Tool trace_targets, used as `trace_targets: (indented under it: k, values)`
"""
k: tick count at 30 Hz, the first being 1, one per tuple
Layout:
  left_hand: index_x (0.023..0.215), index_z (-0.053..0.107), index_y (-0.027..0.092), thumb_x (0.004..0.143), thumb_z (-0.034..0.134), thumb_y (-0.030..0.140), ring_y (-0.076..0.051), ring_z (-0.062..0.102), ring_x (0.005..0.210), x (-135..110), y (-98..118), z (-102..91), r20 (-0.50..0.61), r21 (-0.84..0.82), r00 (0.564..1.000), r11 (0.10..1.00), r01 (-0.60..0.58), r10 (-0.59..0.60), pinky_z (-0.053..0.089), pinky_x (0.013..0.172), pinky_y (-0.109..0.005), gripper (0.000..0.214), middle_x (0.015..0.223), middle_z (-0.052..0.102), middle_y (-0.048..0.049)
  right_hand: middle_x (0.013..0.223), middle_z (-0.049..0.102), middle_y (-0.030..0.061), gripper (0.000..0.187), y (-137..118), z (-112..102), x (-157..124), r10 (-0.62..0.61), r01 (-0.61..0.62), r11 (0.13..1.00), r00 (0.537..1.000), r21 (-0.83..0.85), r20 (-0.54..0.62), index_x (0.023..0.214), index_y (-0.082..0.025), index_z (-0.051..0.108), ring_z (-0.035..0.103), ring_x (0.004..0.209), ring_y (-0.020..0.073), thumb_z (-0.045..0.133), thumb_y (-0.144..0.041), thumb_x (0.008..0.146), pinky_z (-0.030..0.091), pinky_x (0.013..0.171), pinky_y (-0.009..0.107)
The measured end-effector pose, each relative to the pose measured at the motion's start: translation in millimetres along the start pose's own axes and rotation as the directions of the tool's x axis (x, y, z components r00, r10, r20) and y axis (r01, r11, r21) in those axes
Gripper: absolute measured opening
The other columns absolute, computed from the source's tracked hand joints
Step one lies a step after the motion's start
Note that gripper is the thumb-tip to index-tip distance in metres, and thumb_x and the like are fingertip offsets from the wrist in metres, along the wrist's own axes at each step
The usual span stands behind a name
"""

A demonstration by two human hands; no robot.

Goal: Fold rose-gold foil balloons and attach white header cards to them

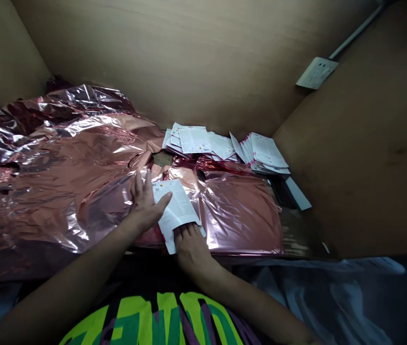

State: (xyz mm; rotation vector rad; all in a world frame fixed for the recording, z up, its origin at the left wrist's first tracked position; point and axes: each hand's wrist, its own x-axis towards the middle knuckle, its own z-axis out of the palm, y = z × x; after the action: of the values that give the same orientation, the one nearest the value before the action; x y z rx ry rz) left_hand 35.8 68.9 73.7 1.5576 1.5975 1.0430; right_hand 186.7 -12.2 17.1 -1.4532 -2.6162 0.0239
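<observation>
A white printed paper packet (178,206) lies tilted over the pink foil in front of me, its end with a curved notch toward my body. My left hand (148,203) holds its left edge, the thumb across the printed face and the fingers pointing up beside it. My right hand (194,249) is at the near end, fingertips tucked into the packet's opening and hidden there. Flat, shiny pink foil pieces (241,215) lie under and around the packet, and a larger heap of foil (81,158) spreads out on the left.
More white packets (194,139) lie in a loose pile against the back board. A neater stack of packets (268,151) leans near the right wall. A dark flat object with a white strip (299,193) lies beside it. A power socket (317,73) hangs in the corner.
</observation>
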Motion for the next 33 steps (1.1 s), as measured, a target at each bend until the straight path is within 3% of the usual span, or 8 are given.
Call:
trace_targets:
  k: [4,6,9,12,15,19,26,33]
  values:
    - [0.151,0.028,0.025,0.096,0.028,0.055,-0.037,0.004,0.147,26,-20,18.3,0.366,0.659,0.929,0.693,-0.293,0.045,0.005,0.115,-0.065,0.063,0.160,0.019,-0.0089,0.117,0.061,0.0283,0.073,-4,6,2,0.014,-0.011,0.994,1.000,0.110,-0.027,0.120,0.000,0.058,0.052,0.115,0.0399,0.061,-0.062,0.082,0.039,0.100,0.057]
    - [0.150,0.030,0.028,0.096,0.027,0.056,-0.038,0.010,0.146,32,-32,28.9,0.465,0.671,0.883,0.628,-0.395,0.059,0.010,0.114,-0.064,0.061,0.159,0.023,-0.0081,0.114,0.063,0.0253,0.075,2,-2,1,-0.005,0.007,0.981,1.000,0.194,-0.010,0.115,-0.003,0.062,0.054,0.113,0.0383,0.062,-0.067,0.077,0.043,0.098,0.055]
    - [0.151,0.029,0.030,0.096,0.031,0.055,-0.038,0.011,0.146,32,-44,38.1,0.500,0.668,0.839,0.522,-0.531,0.213,0.011,0.114,-0.063,0.060,0.159,0.022,-0.0088,0.111,0.066,0.0152,0.042,19,-16,-9,-0.065,0.098,0.911,0.993,0.401,-0.096,0.114,-0.012,0.063,0.059,0.107,0.0262,0.057,-0.047,0.091,0.049,0.095,0.041]
    - [0.149,0.032,0.029,0.100,0.028,0.045,-0.031,0.014,0.147,25,-46,41.5,0.596,0.604,0.739,0.432,-0.670,0.314,0.010,0.117,-0.055,0.052,0.158,0.026,-0.0086,0.108,0.066,0.0119,0.024,39,-22,-19,0.125,-0.001,0.877,0.966,0.480,-0.225,0.112,-0.016,0.065,0.060,0.101,0.0208,0.050,-0.025,0.096,0.051,0.090,0.034]
    - [0.148,0.035,0.026,0.102,0.026,0.039,-0.026,0.021,0.146,20,-40,43.3,0.674,0.549,0.679,0.419,-0.724,0.291,0.013,0.118,-0.050,0.049,0.157,0.030,-0.0085,0.094,0.065,0.0109,0.015,49,-17,-17,0.252,-0.164,0.892,0.954,0.421,-0.163,0.099,-0.016,0.069,0.060,0.090,0.0230,0.057,-0.021,0.090,0.052,0.082,0.037]
    - [0.147,0.036,0.026,0.101,0.028,0.039,-0.026,0.021,0.146,19,-38,44.4,0.675,0.558,0.687,0.424,-0.714,0.269,0.011,0.118,-0.051,0.048,0.157,0.030,-0.0082,0.090,0.065,0.0094,0.015,45,-10,-8,0.223,-0.154,0.891,0.968,0.427,-0.116,0.092,-0.015,0.068,0.059,0.089,0.0218,0.053,-0.015,0.091,0.051,0.081,0.035]
    - [0.148,0.035,0.025,0.101,0.027,0.038,-0.024,0.018,0.147,22,-42,45.0,0.686,0.546,0.679,0.431,-0.719,0.263,0.010,0.119,-0.049,0.049,0.158,0.027,-0.0068,0.094,0.067,0.0105,0.034,33,-9,-2,0.215,-0.134,0.885,0.967,0.446,-0.138,0.121,-0.012,0.059,0.060,0.088,0.0227,0.041,-0.012,0.091,0.051,0.081,0.037]
    - [0.149,0.033,0.024,0.099,0.029,0.049,-0.025,0.017,0.147,21,-38,42.6,0.709,0.513,0.663,0.470,-0.719,0.240,0.009,0.119,-0.049,0.056,0.158,0.026,-0.0065,0.093,0.065,0.0065,0.042,33,-16,-3,0.232,-0.181,0.817,0.972,0.547,-0.025,0.123,-0.016,0.055,0.061,0.086,0.0201,0.046,-0.010,0.083,0.052,0.079,0.035]
